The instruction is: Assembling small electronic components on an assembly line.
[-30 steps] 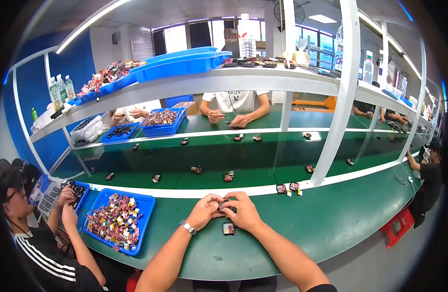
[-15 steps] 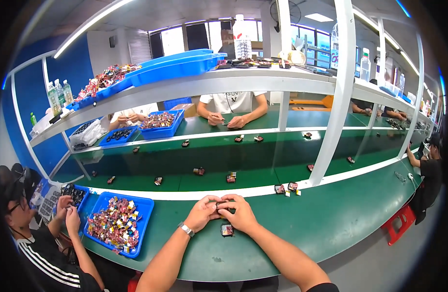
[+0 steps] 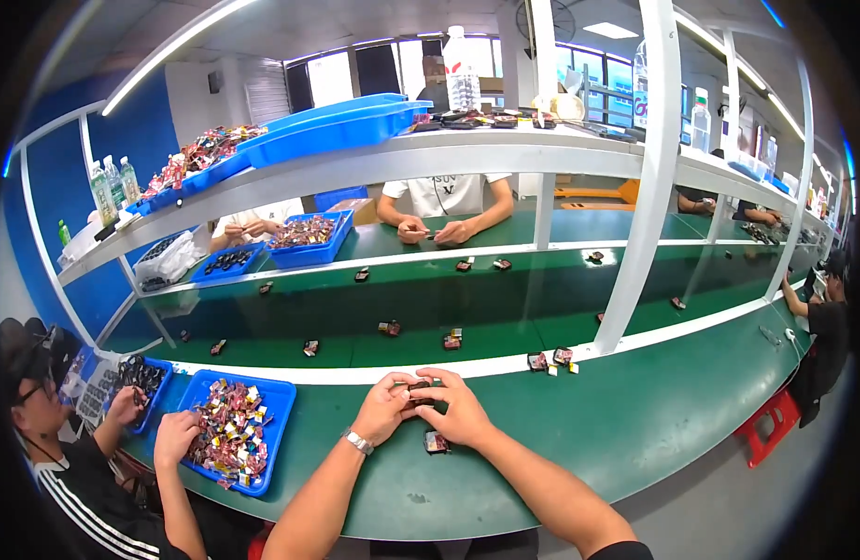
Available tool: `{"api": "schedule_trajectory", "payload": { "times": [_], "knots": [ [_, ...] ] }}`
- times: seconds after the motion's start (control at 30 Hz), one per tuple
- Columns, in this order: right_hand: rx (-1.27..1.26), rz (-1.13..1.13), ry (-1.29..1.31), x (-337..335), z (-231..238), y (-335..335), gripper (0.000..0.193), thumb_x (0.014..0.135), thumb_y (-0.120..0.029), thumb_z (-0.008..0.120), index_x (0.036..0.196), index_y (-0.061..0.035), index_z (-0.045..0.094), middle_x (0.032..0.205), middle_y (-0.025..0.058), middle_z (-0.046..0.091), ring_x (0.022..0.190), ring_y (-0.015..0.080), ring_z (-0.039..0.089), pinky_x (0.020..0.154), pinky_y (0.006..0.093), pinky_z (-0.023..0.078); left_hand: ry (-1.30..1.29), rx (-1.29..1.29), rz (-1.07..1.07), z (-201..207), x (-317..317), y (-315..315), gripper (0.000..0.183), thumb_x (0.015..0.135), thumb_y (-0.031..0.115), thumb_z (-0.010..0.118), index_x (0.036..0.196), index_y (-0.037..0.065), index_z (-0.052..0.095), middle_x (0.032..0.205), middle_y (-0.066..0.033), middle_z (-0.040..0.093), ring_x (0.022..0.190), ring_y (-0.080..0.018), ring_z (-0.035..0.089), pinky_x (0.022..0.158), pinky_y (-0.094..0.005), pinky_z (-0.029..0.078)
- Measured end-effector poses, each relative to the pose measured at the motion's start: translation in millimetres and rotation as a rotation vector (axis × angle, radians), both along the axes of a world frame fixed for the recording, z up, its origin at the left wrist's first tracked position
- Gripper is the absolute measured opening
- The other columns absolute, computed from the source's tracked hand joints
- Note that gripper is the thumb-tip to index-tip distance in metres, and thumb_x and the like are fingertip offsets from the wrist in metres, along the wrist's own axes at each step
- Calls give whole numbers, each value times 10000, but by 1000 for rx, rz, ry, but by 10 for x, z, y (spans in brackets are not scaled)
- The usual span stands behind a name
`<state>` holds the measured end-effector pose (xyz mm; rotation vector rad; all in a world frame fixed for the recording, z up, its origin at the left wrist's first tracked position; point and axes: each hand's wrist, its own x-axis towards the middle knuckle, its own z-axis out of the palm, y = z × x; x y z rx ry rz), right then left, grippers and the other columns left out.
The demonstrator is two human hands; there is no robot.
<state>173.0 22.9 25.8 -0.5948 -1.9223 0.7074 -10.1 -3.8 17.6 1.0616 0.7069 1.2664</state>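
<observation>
Both my hands meet over the green table (image 3: 579, 448), their fingertips wrapped around a small black plastic piece (image 3: 418, 393). My left hand (image 3: 381, 411), with a metal-band watch at its wrist, closes on its left side. From the right, my right hand (image 3: 458, 411) grips the same piece; the fingers hide much of it. Just below them, on the table, lies a small flat part (image 3: 437, 441) with a black edge and a printed pinkish face. A couple of similar parts with white and yellow tabs (image 3: 561, 358) sit farther right, by the white rail.
Left of me, a blue tray (image 3: 286, 411) holds many small red, white and yellow pieces; a co-worker's hand (image 3: 176, 437) is in it. Beyond the rail, a green belt (image 3: 402, 350) carries scattered parts. A white post (image 3: 643, 205) and shelf (image 3: 374, 161) stand ahead.
The co-worker's hand on the left has moved into the blue tray. Parts on the belt have shifted slightly right. My hands stay in place, fingers slightly shifted around the black piece.
</observation>
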Motion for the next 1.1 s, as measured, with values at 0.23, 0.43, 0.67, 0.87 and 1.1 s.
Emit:
{"api": "schedule_trajectory", "payload": {
  "times": [0.23,0.43,0.67,0.87,1.1],
  "knots": [
    [34,-111,-62,0,-23,-10,177,790,-114,704,964,-108,734,1234,77,599,1177,286,519,995,392,448,-20,14,-27,-35,-10,-3,206,974,104,549,1168,66,493,1299,-150,561,1155,-227,585,974,-408,513],
    [-73,-133,-6,-28,-75,-1,153,794,-112,703,942,-112,742,1232,64,609,1153,280,533,992,392,450,25,-25,-13,-33,17,17,229,969,125,572,1173,65,487,1319,-158,554,1149,-237,590,981,-423,508],
    [-49,-145,-71,5,-45,7,149,809,-126,694,947,-124,750,1221,49,613,1161,275,525,997,390,447,9,-15,-30,-7,5,3,234,964,126,578,1175,67,496,1307,-156,563,1155,-239,590,987,-427,501],
    [-22,-138,-104,39,-6,-5,157,808,-120,691,953,-131,749,1195,54,614,1161,273,523,989,389,451,9,-14,-34,-8,16,-6,233,959,113,578,1175,73,503,1295,-142,572,1141,-235,596,977,-418,504],
    [-17,-142,-71,10,-50,-3,177,787,-116,714,958,-135,753,1199,54,624,1134,278,550,978,388,455,46,-27,-11,-7,23,-5,227,959,107,573,1172,70,503,1277,-135,580,1132,-230,599,963,-413,511]
  ]
}}
